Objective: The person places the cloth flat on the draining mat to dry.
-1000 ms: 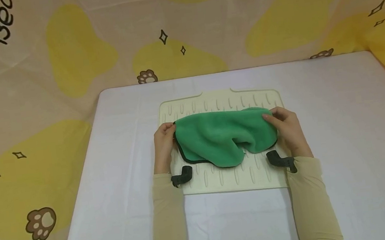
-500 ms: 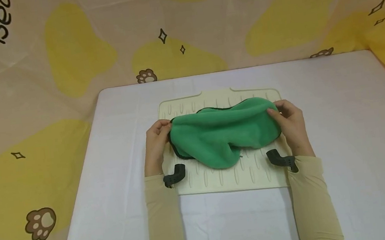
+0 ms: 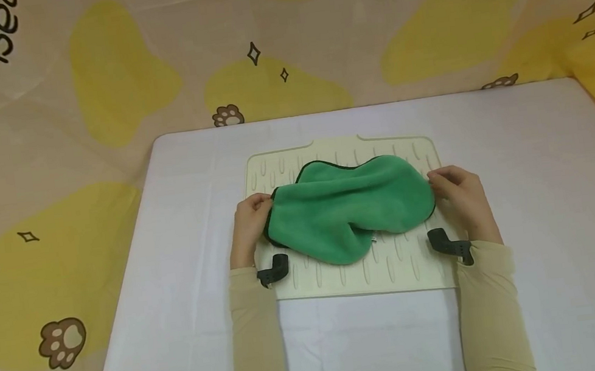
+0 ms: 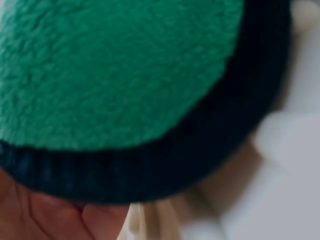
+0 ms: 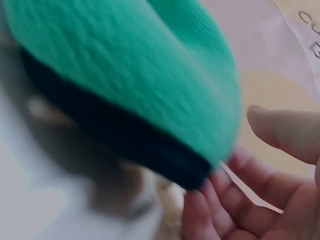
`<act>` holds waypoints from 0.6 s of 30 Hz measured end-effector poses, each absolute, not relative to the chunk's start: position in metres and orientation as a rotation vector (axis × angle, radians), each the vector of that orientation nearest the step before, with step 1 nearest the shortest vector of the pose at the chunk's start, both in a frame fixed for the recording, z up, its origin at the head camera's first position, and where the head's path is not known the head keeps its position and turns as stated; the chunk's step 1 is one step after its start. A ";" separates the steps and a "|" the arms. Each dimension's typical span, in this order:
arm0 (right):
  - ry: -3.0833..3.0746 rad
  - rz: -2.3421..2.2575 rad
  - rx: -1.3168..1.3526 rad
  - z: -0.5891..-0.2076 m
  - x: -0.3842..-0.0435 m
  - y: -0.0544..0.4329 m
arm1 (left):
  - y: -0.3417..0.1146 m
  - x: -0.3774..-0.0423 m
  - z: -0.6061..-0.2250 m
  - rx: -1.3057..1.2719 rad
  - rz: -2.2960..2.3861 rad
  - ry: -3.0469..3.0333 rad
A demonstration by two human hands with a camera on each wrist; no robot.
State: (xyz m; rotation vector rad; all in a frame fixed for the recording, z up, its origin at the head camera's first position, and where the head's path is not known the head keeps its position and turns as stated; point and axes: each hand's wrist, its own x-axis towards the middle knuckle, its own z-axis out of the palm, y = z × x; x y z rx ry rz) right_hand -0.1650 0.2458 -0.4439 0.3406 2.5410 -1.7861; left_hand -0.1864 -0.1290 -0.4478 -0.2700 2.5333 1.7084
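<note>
A green plush towel point(image 3: 344, 211) with dark edging lies loosely folded and rumpled over a cream ribbed mat point(image 3: 341, 281) in the head view. My left hand point(image 3: 249, 224) pinches its upper left corner. At the right end, my right hand point(image 3: 466, 200) is beside the towel's rounded edge. The right wrist view shows that thumb point(image 5: 285, 135) lifted away from the fabric, while the fingertips point(image 5: 197, 207) touch the dark hem. In the left wrist view the towel point(image 4: 115, 75) covers most of the left hand point(image 4: 65, 217).
The mat lies on a white table point(image 3: 541, 194). A patterned yellow and beige curtain point(image 3: 312, 24) hangs behind the table and along its left side. Each wrist wears a black camera mount, one left point(image 3: 275, 269) and one right point(image 3: 449, 244).
The towel's back layer has spread out past the fold toward the far side. My right hand has moved right and loosened from the towel; my left hand keeps its pinch after a small shift.
</note>
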 end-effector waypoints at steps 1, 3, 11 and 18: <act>2.542 -1.743 0.328 -0.442 -0.164 0.249 | -0.129 -0.187 -0.448 -0.278 1.722 2.524; 2.545 -1.643 0.292 -0.438 -0.162 0.255 | -0.128 -0.187 -0.448 -0.289 1.749 2.515; 2.494 -1.370 0.101 -0.430 -0.159 0.267 | -0.127 -0.188 -0.452 -0.258 1.807 2.545; 2.492 -1.309 0.089 -0.430 -0.159 0.266 | -0.131 -0.187 -0.451 -0.270 1.845 2.462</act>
